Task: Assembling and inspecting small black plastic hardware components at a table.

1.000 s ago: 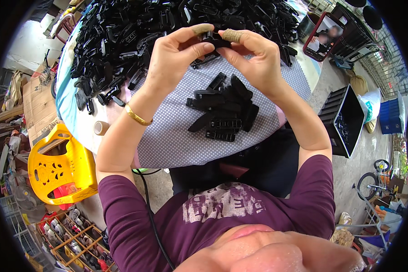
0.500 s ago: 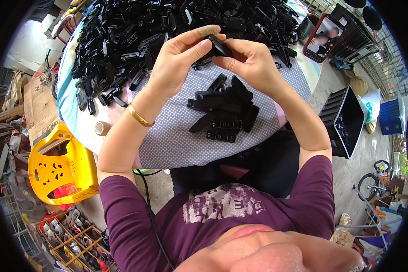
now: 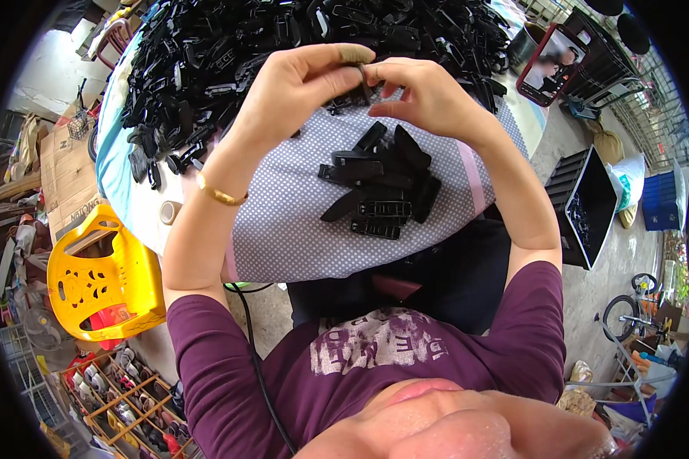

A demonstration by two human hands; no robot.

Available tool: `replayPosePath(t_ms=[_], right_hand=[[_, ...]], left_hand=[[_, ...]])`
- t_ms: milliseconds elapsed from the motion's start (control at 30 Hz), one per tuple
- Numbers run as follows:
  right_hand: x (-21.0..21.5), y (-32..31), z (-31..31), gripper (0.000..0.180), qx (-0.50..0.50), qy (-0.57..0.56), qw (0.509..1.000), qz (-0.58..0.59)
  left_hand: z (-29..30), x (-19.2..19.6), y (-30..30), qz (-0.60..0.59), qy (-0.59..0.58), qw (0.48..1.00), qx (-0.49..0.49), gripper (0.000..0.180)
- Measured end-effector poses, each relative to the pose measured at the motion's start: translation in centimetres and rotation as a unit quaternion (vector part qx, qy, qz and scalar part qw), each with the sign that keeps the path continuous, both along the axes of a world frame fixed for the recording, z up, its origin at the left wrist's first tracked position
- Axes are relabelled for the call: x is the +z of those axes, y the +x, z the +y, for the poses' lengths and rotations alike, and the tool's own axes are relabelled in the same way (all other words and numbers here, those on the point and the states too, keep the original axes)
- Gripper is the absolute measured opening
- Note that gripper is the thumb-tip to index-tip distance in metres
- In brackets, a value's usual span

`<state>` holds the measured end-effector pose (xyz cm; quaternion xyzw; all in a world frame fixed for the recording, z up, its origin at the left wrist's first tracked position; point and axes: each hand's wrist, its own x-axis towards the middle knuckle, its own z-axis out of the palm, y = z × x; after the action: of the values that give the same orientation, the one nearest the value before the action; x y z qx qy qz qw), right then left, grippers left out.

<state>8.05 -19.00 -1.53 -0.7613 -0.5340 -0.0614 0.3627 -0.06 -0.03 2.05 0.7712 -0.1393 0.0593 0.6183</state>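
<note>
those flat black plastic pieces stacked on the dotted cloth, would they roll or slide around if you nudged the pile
The black plastic pieces look flat and oblong, so they would probably slide or topple off each other rather than roll. They seem rigid and light, since they lie criss-crossed without sagging. The dotted cloth likely adds some grip, so a light nudge may shift only the top ones.

A bright yellow moulded plastic chair [image 3: 99,279] stands on the left on grey concrete floor [image 3: 589,291]. Below it sits a low wooden slatted rack [image 3: 122,390] stuffed with shoes. Flattened brown cardboard [image 3: 65,180] leans at the left edge. To the right, a black open plastic crate [image 3: 589,206] rests on the floor, a blue plastic crate [image 3: 658,203] beyond it, and a bicycle wheel [image 3: 624,317] farther down. Even daylight falls over everything.
</note>
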Motion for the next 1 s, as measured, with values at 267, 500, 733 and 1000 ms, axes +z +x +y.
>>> replayPosePath(t_ms=[267,500,733,1000], right_hand=[[-1.2,0.7,3.0,0.026,-0.017,-0.216,0.960,-0.177],[1.0,2.2,3.6,0.023,0.050,-0.121,0.991,0.006],[1.2,0.5,3.8,0.024,0.051,0.130,0.894,0.426],[-1.2,2.3,3.2,0.027,-0.018,0.225,0.936,0.272]], left_hand=[[-2.3,-0.7,-5.0,-0.089,0.280,0.953,-0.071,0.034],[4.6,-2.1,-3.8,-0.114,0.551,0.823,0.072,0.029],[5.0,-2.3,-2.2,-0.145,0.506,0.848,0.065,0.024],[3.5,-2.6,1.0,-0.087,0.439,0.869,0.209,0.030]])
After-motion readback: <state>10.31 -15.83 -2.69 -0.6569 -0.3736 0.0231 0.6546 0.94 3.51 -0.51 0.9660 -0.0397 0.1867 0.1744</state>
